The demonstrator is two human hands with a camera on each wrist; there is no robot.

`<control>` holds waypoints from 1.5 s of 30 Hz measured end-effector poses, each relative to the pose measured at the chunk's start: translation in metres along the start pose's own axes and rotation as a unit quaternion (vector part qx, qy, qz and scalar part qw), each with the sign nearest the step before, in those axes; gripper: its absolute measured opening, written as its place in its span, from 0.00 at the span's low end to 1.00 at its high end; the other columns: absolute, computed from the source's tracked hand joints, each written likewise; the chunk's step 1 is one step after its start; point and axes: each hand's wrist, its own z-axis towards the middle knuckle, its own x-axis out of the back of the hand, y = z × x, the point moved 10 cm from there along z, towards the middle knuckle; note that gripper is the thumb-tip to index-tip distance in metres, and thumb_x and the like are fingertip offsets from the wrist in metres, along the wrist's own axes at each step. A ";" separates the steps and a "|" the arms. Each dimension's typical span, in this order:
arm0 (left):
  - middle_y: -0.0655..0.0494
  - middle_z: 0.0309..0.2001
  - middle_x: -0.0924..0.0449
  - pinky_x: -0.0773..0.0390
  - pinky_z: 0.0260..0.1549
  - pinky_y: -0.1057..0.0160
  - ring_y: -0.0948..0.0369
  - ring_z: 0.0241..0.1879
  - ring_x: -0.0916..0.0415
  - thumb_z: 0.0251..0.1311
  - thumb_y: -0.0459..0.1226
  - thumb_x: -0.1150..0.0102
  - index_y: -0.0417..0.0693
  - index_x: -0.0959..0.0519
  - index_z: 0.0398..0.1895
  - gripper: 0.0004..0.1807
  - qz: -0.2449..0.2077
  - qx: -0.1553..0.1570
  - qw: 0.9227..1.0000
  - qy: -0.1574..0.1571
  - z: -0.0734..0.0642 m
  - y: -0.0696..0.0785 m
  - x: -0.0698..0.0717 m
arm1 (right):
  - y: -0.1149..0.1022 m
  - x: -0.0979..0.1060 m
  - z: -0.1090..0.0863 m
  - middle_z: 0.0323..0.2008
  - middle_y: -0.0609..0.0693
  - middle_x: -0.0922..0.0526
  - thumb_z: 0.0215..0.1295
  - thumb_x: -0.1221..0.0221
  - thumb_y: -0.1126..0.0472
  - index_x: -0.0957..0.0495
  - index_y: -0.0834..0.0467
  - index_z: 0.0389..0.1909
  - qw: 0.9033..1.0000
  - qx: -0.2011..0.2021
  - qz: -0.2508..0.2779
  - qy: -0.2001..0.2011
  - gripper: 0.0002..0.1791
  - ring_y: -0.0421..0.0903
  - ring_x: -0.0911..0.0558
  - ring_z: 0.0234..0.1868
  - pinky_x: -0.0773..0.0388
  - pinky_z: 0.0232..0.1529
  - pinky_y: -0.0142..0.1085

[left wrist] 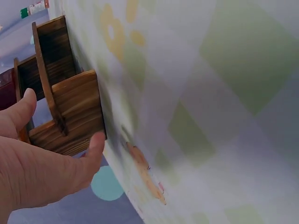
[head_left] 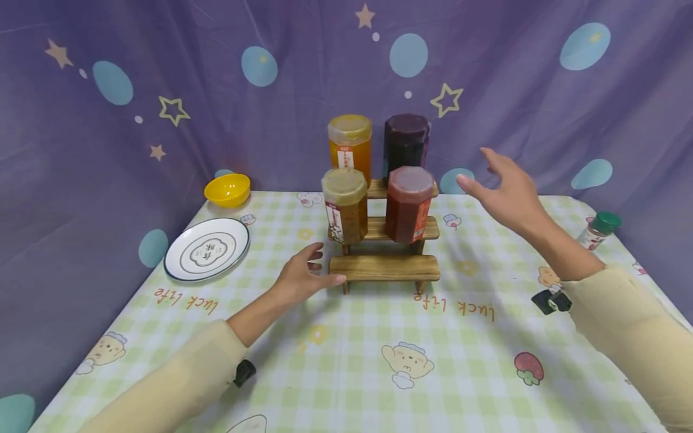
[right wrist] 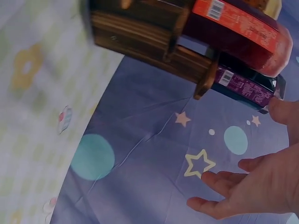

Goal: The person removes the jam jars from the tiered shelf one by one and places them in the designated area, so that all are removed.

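left hand (head_left: 298,278) beside the wooden stand (head_left: 387,268)

Left arm (head_left: 216,352) stretched low from where I'm standing, left hand (head_left: 298,279) relaxed, thumb away from fingers. Right arm (head_left: 612,310) angled inward, right hand (head_left: 511,195) way higher, kinda loose.

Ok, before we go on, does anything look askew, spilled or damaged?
No spill or damage shows, and the wooden stand is upright. Slightly odd: in the head view, the brown jar has its label turned left, while that of the red jar faces right. The plate sits close to the left edge of the table.
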 end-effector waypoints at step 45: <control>0.47 0.69 0.37 0.35 0.63 0.47 0.48 0.67 0.39 0.50 0.40 0.26 0.50 0.33 0.68 0.40 -0.100 0.005 0.995 0.011 0.006 -0.010 -0.024 | -0.078 -0.044 0.091 0.62 0.55 0.34 0.54 0.29 0.52 0.39 0.51 0.71 0.969 -0.040 0.213 -0.123 0.44 0.49 0.28 0.54 0.26 0.55 0.42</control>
